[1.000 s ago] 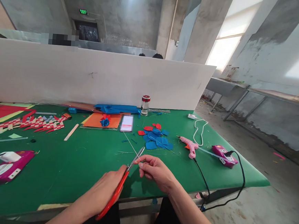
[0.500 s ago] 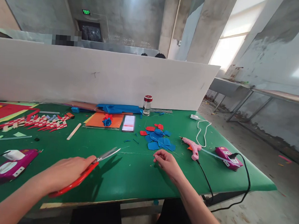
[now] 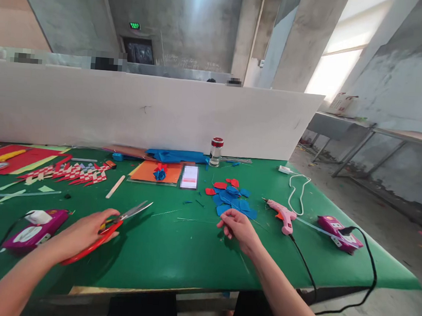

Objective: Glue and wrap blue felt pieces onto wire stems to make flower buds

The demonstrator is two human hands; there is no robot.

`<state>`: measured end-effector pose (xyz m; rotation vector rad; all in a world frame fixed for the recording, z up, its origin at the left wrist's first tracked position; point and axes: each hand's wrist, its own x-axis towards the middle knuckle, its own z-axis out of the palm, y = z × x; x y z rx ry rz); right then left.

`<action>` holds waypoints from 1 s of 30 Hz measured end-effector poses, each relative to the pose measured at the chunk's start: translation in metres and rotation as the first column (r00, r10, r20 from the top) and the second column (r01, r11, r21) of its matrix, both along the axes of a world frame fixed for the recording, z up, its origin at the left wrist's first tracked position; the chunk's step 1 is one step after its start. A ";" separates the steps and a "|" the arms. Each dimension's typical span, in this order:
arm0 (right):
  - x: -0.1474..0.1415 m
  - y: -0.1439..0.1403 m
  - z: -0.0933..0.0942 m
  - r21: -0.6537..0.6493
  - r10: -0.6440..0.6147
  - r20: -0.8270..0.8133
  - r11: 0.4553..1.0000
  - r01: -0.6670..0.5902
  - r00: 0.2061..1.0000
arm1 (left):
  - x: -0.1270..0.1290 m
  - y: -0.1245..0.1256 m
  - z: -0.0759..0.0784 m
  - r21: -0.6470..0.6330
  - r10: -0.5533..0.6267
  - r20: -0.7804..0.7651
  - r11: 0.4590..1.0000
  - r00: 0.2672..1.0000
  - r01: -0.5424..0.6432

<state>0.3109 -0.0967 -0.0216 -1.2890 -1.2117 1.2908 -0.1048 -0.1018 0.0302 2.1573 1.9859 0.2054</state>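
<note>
Left hand (image 3: 84, 231) is wrapped around the red scissors (image 3: 112, 230) on the green table (image 3: 174, 252) — right hand (image 3: 236, 226) curled near blue cutouts (image 3: 234, 202), can't tell if it's pinching anything.

Daylight floods in from the window (image 3: 335, 70) at the upper right, which is blown out to near white, while the concrete wall (image 3: 192, 25) at the back sits dim and grey. The green table (image 3: 189, 253) is evenly and brightly lit, with soft shadows falling toward its near edge under the left hand (image 3: 81, 233) and the right hand (image 3: 238, 227). The wide lens bends the white partition (image 3: 145, 111) and the table's far right corner, the picture's corners darken and smear, and a few small patches above the partition are pixelated.
</note>
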 end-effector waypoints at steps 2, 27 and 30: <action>-0.004 0.002 -0.002 0.165 -0.012 0.321 0.985 -0.043 0.947 | -0.004 0.010 -0.003 0.018 0.064 -0.104 0.998 0.993 -0.062; -0.003 0.009 -0.033 0.539 -0.360 0.738 0.823 -0.178 0.570 | 0.004 -0.013 -0.043 0.494 0.238 -0.157 0.860 0.959 -0.132; -0.003 0.009 -0.034 0.541 -0.364 0.746 0.820 -0.188 0.558 | 0.007 -0.013 -0.044 0.542 0.223 -0.172 0.835 0.959 -0.098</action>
